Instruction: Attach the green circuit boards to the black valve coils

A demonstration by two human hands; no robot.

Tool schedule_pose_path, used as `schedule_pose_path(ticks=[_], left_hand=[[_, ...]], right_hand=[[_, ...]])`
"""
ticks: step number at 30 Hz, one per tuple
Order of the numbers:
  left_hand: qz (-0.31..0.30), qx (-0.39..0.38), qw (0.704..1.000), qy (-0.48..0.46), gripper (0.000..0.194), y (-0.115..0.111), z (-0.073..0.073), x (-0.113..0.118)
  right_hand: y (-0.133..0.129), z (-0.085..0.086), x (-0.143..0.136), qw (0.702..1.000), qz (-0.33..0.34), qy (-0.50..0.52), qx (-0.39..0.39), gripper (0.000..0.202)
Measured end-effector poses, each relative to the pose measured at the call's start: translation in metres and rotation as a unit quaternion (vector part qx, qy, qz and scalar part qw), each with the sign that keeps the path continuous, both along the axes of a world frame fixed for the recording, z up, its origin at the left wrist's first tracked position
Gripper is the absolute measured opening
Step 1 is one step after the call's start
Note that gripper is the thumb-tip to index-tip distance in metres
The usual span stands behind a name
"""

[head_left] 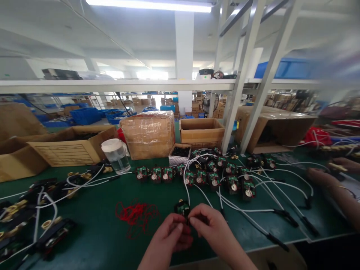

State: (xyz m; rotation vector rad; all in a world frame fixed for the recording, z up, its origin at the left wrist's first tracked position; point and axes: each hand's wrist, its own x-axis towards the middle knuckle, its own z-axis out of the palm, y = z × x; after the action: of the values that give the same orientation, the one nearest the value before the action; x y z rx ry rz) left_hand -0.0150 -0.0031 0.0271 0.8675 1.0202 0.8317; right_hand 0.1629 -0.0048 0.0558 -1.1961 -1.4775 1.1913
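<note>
Near the table's front edge, my left hand (174, 234) is closed on a small black unit with a green circuit board (182, 207). My right hand (206, 221) touches the unit's right side, its thumb and index finger pinched together; anything between them is too small to make out. A white cable rises behind the unit. Left of my hands lies a loose tangle of red wires (137, 214). Behind them stand rows of similar units (214, 180) with green boards, round silvery parts and white cables.
A clear plastic jar (116, 155), a small box of black parts (180, 154) and cardboard boxes (149, 135) line the back. Assemblies with brass fittings (54, 234) lie left. Another person's hand (320, 178) is at right. A metal shelf post (234, 108) rises behind.
</note>
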Motion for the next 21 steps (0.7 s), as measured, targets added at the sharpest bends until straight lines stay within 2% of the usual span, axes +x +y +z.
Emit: schedule_pose_path(ticks=[3,6,11,14,17,21], left_hand=[[0.018,-0.036,0.999,-0.026,0.051,0.000,-0.010,0.002],[0.035,-0.029,0.999,-0.009,0.049,-0.004,-0.004,0.003],[0.053,0.084,0.991,0.089,0.030,-0.008,0.011,0.004],[0.072,0.125,0.978,0.148,0.018,-0.008,0.017,0.003],[0.086,0.156,0.960,0.214,0.013,-0.005,0.025,-0.001],[0.068,0.200,0.925,0.316,0.013,0.002,0.033,-0.008]], right_hand=[[0.001,-0.004,0.001,1.000,-0.006,-0.006,-0.007,0.008],[0.003,-0.007,0.002,1.000,-0.010,-0.011,-0.009,0.009],[0.005,-0.014,0.002,0.999,-0.009,-0.034,-0.002,0.009],[0.004,-0.014,0.003,0.998,-0.005,-0.055,0.015,0.010],[0.006,-0.008,0.008,0.995,0.025,-0.086,0.054,0.014],[0.016,0.000,0.019,0.984,0.056,-0.139,0.093,0.021]])
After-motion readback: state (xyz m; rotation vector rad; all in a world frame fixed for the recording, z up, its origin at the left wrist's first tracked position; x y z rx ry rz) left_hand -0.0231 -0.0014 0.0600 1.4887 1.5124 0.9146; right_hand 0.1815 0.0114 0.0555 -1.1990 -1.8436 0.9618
